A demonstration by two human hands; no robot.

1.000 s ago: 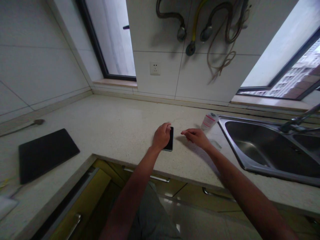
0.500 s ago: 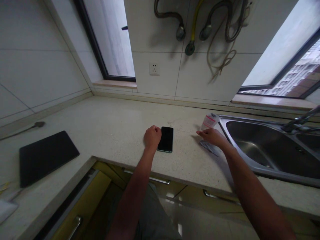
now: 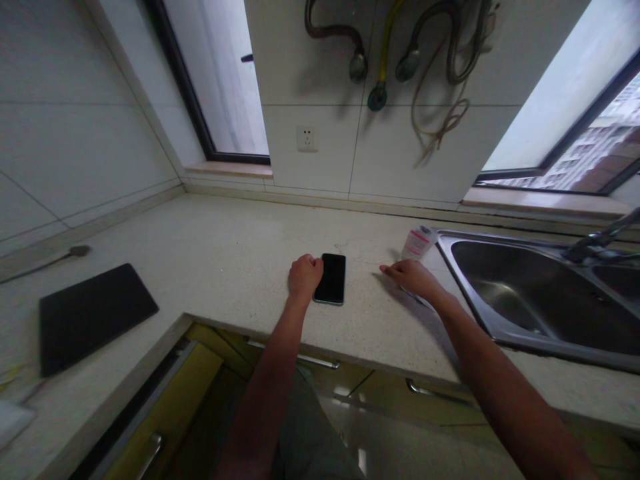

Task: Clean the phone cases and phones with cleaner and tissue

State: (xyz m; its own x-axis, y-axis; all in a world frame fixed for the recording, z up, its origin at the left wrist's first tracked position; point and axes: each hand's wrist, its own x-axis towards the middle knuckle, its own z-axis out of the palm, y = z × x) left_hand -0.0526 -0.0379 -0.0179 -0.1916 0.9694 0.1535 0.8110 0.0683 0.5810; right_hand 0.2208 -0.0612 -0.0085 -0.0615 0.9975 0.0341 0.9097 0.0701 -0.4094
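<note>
On the pale stone counter [image 3: 240,240], a smartphone [image 3: 331,279] lies flat with its screen dark. My left hand [image 3: 304,277] is closed in a fist against the phone's left edge; whatever it may hold is hidden. Right of the phone, my right hand [image 3: 411,277] hovers low over the counter, fingers pinched together and pointing left. What is between those fingertips is too small to make out. A crumpled white wrapper with red print [image 3: 417,243] lies just behind my right hand. Another bit of packaging [image 3: 419,299] shows partly beneath the hand.
A steel sink [image 3: 530,287] with a faucet [image 3: 600,243] is set into the counter at right. At left lie a flat black laptop-like slab [image 3: 95,317] and a dark rod-like tool [image 3: 75,252]. An open drawer [image 3: 165,400] sits below the front edge. Hoses [image 3: 357,57] hang on the wall.
My right hand has shifted a little left, away from the wrapper and toward the phone. My left hand and the phone stay in place.
</note>
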